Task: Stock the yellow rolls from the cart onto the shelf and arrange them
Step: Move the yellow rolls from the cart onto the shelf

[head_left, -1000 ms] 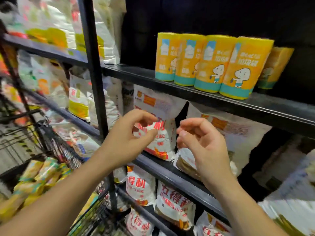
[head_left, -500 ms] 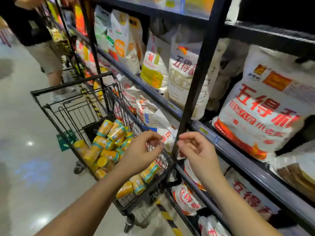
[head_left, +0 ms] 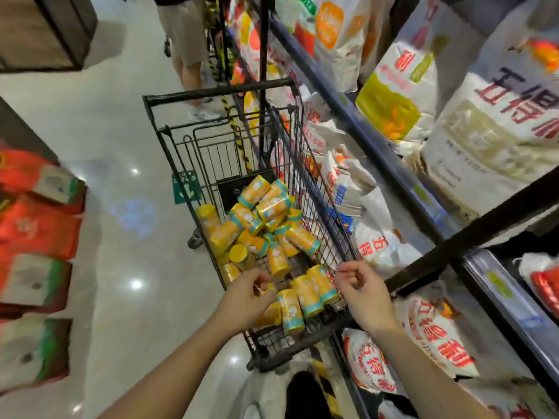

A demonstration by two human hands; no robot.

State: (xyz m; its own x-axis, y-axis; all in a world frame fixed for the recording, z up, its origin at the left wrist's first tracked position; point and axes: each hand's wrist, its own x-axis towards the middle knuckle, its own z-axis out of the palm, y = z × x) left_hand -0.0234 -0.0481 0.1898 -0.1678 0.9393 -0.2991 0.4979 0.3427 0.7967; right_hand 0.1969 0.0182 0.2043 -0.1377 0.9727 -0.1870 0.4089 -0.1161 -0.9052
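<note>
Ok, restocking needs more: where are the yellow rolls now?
Head view, centre: yellow rolls piled in the black cart, left of the shelf, by the left hand and right hand.

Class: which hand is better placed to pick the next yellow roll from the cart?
Likely left: the left hand hovers over the rolls; the right hand is at the edge of the cart.

Rolls (head_left: 266, 231) in cart (head_left: 217, 95); cart left of shelf (head_left: 378, 146).
</note>
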